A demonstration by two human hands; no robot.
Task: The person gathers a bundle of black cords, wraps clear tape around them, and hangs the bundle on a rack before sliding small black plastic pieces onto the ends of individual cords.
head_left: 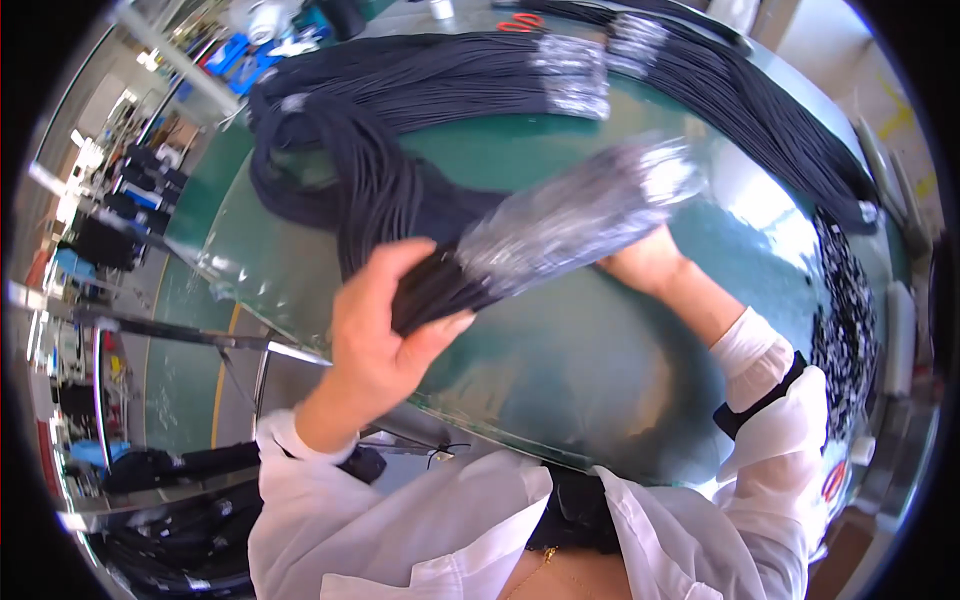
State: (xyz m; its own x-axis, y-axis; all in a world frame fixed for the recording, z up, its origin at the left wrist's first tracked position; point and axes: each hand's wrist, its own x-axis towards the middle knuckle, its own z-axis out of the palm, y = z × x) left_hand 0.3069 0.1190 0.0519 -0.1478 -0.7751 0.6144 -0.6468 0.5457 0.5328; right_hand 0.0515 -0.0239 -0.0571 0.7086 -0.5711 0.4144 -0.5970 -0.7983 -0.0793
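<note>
A thick bundle of black cables (440,290) is held up slantwise over the table, its right end wrapped in shiny clear plastic film (560,225). My left hand (375,330) is closed around the bare cables just beside the film, thumb below and fingers over the top. Under the wrapped end, my right hand (650,262) holds it from the far side; most of its fingers are hidden behind the film. The tip of that end is smeared by motion. From the left hand, the loose cables loop back across the table (370,170).
More black cable bundles with film-wrapped ends (575,75) lie along the far edge of the green table (560,370), near red-handled scissors (520,22). Another bundle (760,110) stretches along the right. Small black and white pieces (845,310) are heaped at the right edge. Black bundles (180,510) hang lower left.
</note>
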